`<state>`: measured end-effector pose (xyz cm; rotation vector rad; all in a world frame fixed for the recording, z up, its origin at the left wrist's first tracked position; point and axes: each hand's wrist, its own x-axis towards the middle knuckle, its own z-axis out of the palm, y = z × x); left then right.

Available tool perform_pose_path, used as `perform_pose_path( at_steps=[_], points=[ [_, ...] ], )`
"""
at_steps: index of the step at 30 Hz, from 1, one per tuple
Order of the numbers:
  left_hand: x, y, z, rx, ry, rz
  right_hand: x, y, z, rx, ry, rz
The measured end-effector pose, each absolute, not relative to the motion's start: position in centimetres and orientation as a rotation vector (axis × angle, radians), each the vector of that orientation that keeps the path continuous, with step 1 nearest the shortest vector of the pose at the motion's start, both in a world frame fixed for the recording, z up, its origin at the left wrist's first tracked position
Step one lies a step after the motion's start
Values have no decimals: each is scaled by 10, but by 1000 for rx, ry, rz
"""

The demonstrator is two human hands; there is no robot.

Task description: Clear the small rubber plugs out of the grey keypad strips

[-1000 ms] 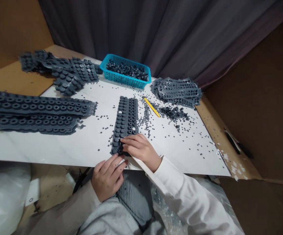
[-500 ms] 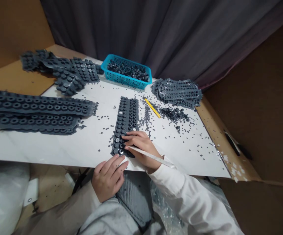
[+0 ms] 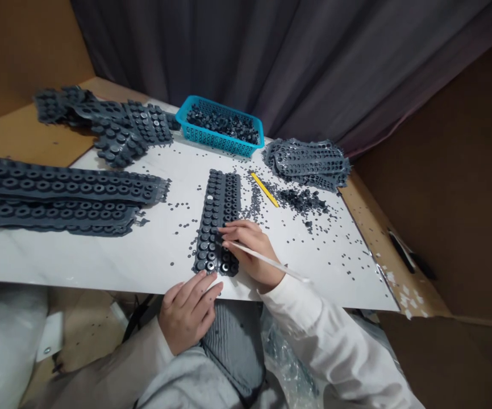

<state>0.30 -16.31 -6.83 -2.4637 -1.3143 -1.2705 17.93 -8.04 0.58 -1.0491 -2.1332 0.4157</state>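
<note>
A dark grey molded sheet (image 3: 212,213) with rows of round ring-shaped parts lies lengthwise before me on the white board. My left hand (image 3: 190,309) rests at the near edge of this sheet, fingers stretched out and fingertips touching its end; it grips nothing. Pinched in my right hand (image 3: 255,253) is a thin white stick-like tool (image 3: 274,263), whose rear end slants back over my wrist. The hand hovers at the sheet's right half, its tip hidden by the fingers, so I cannot tell whether it touches a ring.
A blue basket (image 3: 220,142) of small dark parts stands at the back. More molded sheets lie left (image 3: 58,184), back left (image 3: 133,130) and right (image 3: 309,162). A yellow craft-knife-like tool (image 3: 265,190) lies beside a dark heap of bits (image 3: 303,200). Small discs are scattered across the white board (image 3: 113,255).
My right hand has shifted slightly away from me and to the right along the sheet with the white stick, uncovering the sheet's near right end. My left hand stays put.
</note>
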Motion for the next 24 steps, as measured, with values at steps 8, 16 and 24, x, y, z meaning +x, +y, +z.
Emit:
perform_pose_path(
  at_steps=[8, 16, 24],
  points=[
    [2, -163, -72, -2469, -1300, -1271, 179, -90, 0, -996, -2192, 515],
    [3, -163, -70, -2461, -1306, -1274, 176, -83, -2, -979, -2341, 207],
    [3, -163, -70, -2468, -1316, -1284, 179, -74, -5, -1085, -2354, 49]
  ],
)
